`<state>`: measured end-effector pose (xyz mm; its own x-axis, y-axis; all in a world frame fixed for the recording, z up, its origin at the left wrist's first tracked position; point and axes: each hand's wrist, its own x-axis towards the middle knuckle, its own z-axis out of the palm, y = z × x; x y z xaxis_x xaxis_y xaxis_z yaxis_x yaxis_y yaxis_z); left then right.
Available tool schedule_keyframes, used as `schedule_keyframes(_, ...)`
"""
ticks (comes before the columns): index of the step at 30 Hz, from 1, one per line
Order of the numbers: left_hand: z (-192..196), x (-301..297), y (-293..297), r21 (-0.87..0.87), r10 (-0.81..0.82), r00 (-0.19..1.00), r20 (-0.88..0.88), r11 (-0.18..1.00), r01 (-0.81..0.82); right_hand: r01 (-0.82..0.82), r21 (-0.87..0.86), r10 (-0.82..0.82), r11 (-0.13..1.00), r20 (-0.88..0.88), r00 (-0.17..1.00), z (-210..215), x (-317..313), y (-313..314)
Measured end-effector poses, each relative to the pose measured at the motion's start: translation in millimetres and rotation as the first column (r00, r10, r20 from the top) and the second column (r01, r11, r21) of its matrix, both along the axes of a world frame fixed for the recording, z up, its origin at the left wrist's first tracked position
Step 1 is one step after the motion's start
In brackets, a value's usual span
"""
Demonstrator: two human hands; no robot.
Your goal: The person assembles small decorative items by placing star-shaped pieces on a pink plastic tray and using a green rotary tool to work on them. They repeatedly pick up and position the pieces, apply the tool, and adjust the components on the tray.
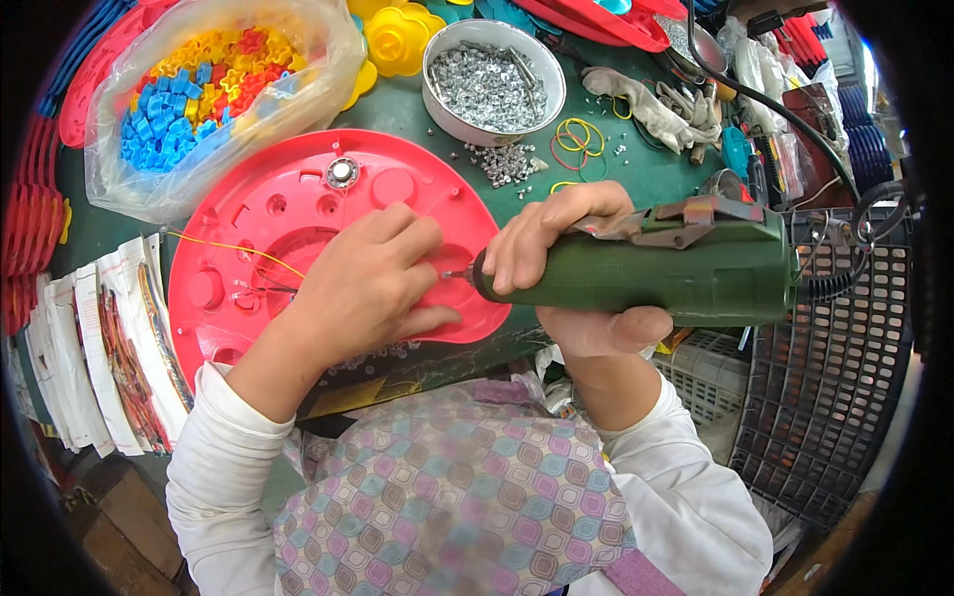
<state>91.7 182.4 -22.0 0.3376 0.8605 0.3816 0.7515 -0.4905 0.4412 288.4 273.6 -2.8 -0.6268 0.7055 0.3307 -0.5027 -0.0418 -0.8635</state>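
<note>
My right hand clamps electric screwdriver; left hand over red shell, can't tell if pinching. Bowl: metal parts. Bag: plastic pieces. Bare tabletop between.

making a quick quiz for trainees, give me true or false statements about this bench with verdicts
The right hand grips a green electric screwdriver. True.
The white bowl holds small metal parts. True.
The left hand rests in the white bowl. False: it is over the red plastic shell.
The clear plastic bag holds only blue pieces. False: yellow pieces and red pieces are in it too.
A crumpled glove lies right of the bowl. True.
</note>
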Motion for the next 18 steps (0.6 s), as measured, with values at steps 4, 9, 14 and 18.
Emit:
schedule_keyframes(4,-2,0,1,-0.005,-0.003,1.000,0.009,1.000,0.003,-0.088,0.043,0.089,0.995,-0.013,0.996,-2,-2,3)
schedule_keyframes(9,-6,2,1,-0.004,0.015,1.000,0.001,1.000,-0.015,-0.290,0.163,0.274,0.943,0.117,0.955,7,-7,17)
schedule_keyframes(14,-3,1,2,-0.007,-0.006,1.000,0.030,1.000,0.007,-0.413,0.218,0.401,0.884,0.097,0.911,8,-17,37)
schedule_keyframes(18,-4,-2,0,-0.042,-0.017,0.998,0.063,0.999,0.020,-0.134,0.018,0.135,0.991,-0.136,0.981,11,-15,36)
